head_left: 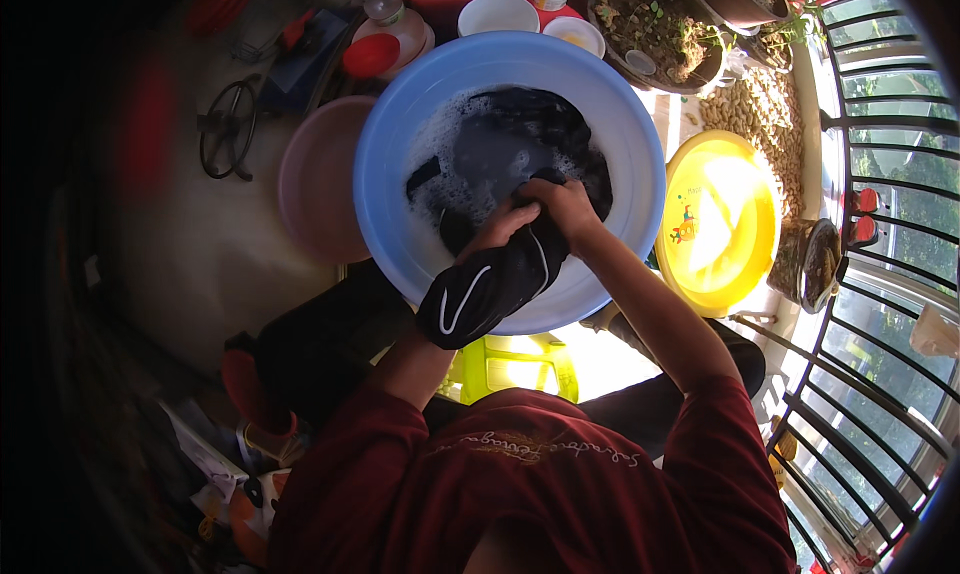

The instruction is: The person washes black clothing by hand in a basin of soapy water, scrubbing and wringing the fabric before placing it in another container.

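Note:
A large blue basin (390, 124) holds soapy, foamy water and a dark wet garment (540, 134). My left hand (500, 226) and my right hand (562, 202) sit close together over the near side of the basin. Both are clenched on a bunched part of the black garment (485, 289) with thin white lines, which hangs over the basin's near rim toward me. The rest of the cloth lies sunk in the suds.
A pink basin (315, 179) sits left of the blue one, a yellow basin (725, 224) to the right. Bowls, a bottle and plant pots (655, 29) crowd the far side. A green stool (510, 364) stands below me. A metal railing (880, 274) runs along the right.

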Demonstrator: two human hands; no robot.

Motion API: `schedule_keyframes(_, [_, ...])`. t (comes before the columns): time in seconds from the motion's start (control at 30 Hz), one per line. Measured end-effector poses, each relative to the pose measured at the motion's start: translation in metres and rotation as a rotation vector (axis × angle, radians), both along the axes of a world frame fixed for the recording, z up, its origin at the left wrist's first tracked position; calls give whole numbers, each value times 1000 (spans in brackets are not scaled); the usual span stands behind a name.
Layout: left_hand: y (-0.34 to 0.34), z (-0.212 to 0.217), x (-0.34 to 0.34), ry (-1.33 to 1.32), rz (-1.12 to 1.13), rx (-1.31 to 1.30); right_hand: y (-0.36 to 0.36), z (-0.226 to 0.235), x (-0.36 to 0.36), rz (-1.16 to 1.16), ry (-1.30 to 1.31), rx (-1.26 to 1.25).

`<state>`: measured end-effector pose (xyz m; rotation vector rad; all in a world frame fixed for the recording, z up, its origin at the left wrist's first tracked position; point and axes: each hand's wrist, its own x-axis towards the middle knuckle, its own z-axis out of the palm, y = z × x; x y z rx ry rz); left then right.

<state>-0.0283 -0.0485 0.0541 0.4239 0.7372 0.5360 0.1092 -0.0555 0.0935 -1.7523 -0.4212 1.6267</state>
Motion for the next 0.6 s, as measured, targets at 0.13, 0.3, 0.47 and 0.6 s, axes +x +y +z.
schedule_keyframes(0.13, [5, 19, 0, -78, -115, 158, -10, -11, -2, 219, -332, 266])
schedule_keyframes(0.3, [1, 38, -5, -33, -291, 82, -20, 12, -3, 201, -113, 335])
schedule_keyframes(0.47, [-13, 17, 7, -115, -322, -14, -17, 33, 29, 513, 76, 407])
schedule_keyframes(0.6, [-21, 42, 13, -231, -144, -155, -2, 48, 36, 632, 86, 620])
